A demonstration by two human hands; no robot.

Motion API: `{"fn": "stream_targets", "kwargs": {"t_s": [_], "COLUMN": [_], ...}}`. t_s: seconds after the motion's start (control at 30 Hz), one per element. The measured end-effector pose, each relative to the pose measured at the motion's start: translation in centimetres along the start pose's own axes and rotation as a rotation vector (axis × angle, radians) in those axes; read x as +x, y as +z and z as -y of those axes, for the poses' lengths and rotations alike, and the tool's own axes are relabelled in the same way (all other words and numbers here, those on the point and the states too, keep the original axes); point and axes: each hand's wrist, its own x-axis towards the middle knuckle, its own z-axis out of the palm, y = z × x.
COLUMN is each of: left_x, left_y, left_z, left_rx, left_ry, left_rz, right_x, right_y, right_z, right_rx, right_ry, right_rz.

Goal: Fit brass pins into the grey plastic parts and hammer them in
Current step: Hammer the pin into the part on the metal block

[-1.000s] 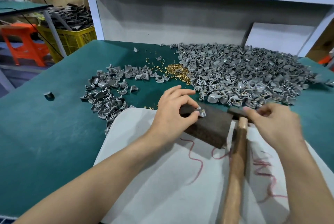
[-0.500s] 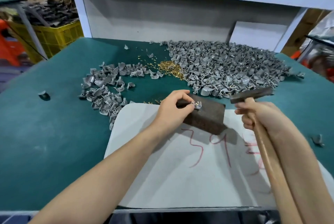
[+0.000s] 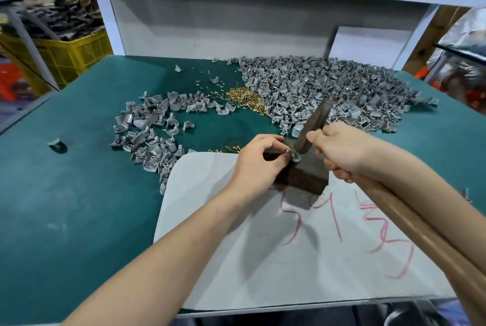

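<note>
My left hand [image 3: 259, 161] pinches a small grey plastic part [image 3: 295, 158] with a brass pin in it on top of a dark metal block [image 3: 305, 175]. My right hand [image 3: 342, 150] grips the wooden handle of a hammer [image 3: 313, 125], close under the head. The lower end of the hammer head rests on the part. A heap of brass pins [image 3: 246, 98] lies on the green table beyond the block. To its right spreads a big pile of grey plastic parts [image 3: 328, 89], and a smaller pile of grey parts [image 3: 150, 136] lies to the left.
The block stands on a white board [image 3: 263, 260] with red scribbles at the table's near edge. One stray grey part [image 3: 56, 143] lies far left on the green table [image 3: 79, 194]. A yellow crate [image 3: 68, 54] sits behind the table at the left. A white shelf frame rises behind.
The hammer head has swung down from beside the block onto the part held by my left hand. My left hand stayed on the block.
</note>
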Motion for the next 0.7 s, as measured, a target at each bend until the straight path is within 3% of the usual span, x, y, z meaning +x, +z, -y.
{"fn": "stream_targets", "kwargs": {"t_s": [0.7], "left_x": [0.1], "left_y": [0.0], "left_z": [0.0], "left_rx": [-0.008], "left_ry": [-0.024], "left_rz": [-0.019], "right_x": [-1.9], "right_y": [-0.8], "right_z": [1.6], "right_rx": [-0.173], "right_ry": [-0.075], "right_rz": [-0.161]}}
